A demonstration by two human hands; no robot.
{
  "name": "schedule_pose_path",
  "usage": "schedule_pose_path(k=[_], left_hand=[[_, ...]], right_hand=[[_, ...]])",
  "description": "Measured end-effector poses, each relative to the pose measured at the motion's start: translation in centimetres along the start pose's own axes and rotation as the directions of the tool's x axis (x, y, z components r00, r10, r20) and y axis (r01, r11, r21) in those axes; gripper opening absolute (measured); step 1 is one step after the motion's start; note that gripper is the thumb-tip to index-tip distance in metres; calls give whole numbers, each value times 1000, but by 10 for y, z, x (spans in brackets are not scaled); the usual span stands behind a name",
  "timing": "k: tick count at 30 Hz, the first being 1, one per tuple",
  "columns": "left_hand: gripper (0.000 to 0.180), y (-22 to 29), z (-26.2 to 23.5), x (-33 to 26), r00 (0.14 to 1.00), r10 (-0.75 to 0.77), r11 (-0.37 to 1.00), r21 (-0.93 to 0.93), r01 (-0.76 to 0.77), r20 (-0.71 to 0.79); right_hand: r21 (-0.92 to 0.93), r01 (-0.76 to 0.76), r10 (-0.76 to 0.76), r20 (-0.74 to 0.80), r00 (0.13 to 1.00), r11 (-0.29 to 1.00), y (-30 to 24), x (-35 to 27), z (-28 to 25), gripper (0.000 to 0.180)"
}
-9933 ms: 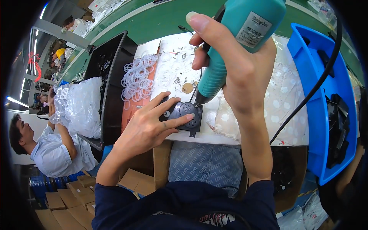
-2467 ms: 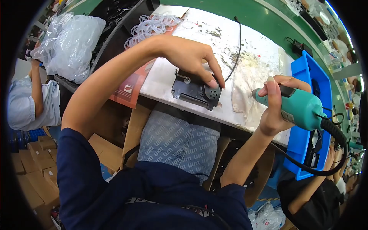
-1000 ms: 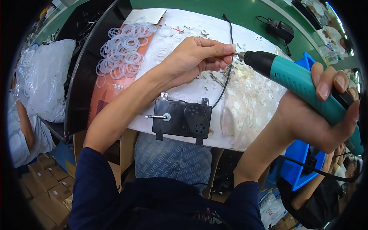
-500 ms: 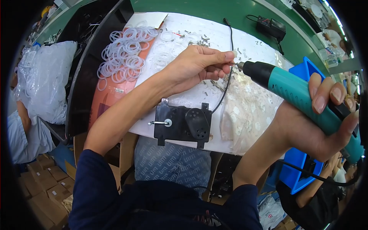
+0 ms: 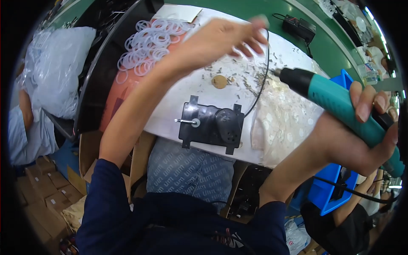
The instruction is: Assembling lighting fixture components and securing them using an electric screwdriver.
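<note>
My right hand [image 5: 361, 131] is wrapped round a teal electric screwdriver [image 5: 333, 95] with a black nose, its tip pointing left over the table. My left hand [image 5: 227, 38] is in the air above the far part of the table, slightly blurred, its fingers apart and nothing visible in them. Loose small metal screws [image 5: 250, 80] lie scattered below and right of it, around a round tan disc [image 5: 219, 81]. Nearer to me, a black box-like part [image 5: 210, 127] with corner tabs, a bent metal rod and a raised oval cover lies on the table; neither hand touches it.
Translucent rings [image 5: 148, 44] are heaped on an orange sheet [image 5: 117, 100] at the left, beside a black bin wall [image 5: 100, 68]. A stained plastic sheet [image 5: 282, 119] covers the table's right part. A black power adapter [image 5: 299, 27], dark cable [image 5: 267, 63] and blue bin [image 5: 327, 191] are around.
My left hand has moved away from the screwdriver tip, up and to the far side, and its fingers have opened. The screwdriver stays in my right hand. The whole view has shifted slightly.
</note>
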State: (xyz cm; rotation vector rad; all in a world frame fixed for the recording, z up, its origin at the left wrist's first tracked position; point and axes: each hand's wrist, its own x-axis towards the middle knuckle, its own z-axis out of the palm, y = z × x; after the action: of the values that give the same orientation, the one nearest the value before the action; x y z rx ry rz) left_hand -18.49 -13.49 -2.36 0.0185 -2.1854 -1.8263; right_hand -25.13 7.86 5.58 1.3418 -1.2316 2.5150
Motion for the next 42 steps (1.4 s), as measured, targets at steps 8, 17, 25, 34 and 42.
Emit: schedule_pose_path(k=[8,17,25,34,42], left_hand=[[54,61,-4,-109,890,197,595,671,-442,412],[53,64,19,-103,868,-86,528,761,-377,490],[56,72,22,-97,861,-141,556,759,-339,488],[56,75,23,-96,860,-149,562,757,-332,488],[56,76,23,-96,870,-146,562,763,-319,471]], right_hand=[[145,-313,272,247,930,939,-8,2,1,29],[-142,-156,184,211,960,978,8,-2,1,33],[-87,-45,57,140,989,995,11,-10,13,24],[-121,22,-14,66,998,992,19,-19,17,16],[-138,63,-56,53,997,988,27,-20,28,9]])
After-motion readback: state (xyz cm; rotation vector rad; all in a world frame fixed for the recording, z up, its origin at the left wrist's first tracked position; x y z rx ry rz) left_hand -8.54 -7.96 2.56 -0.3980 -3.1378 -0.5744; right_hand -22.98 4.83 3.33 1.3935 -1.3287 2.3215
